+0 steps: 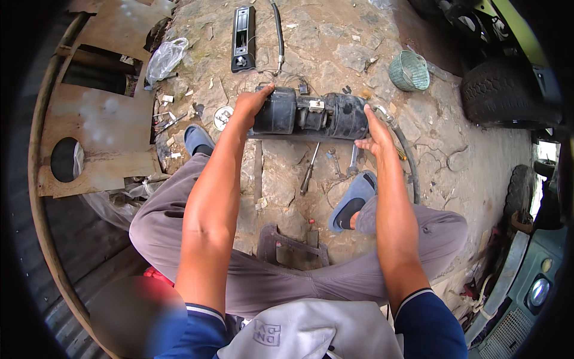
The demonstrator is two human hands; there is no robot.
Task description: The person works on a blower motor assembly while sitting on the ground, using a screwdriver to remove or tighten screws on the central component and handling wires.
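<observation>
My left hand (254,102) grips the left end of a black cylindrical assembly (276,110) with a pale fitting at its middle. My right hand (373,128) holds the same assembly at its right end. It lies crosswise between my feet. A screwdriver (307,176) and wrenches (353,157) lie on the stone ground just below it. A black hose (410,164) runs down past my right hand. To the left of the assembly is a round pale item (222,116), too small to make out.
A long black panel (243,33) and another hose (278,36) lie above. A plastic bag (167,60) and rusty sheet metal (104,110) are left. A green basket (408,69), a tire (502,93) and vehicle parts (508,299) are right. A blurred shape (128,311) is at lower left.
</observation>
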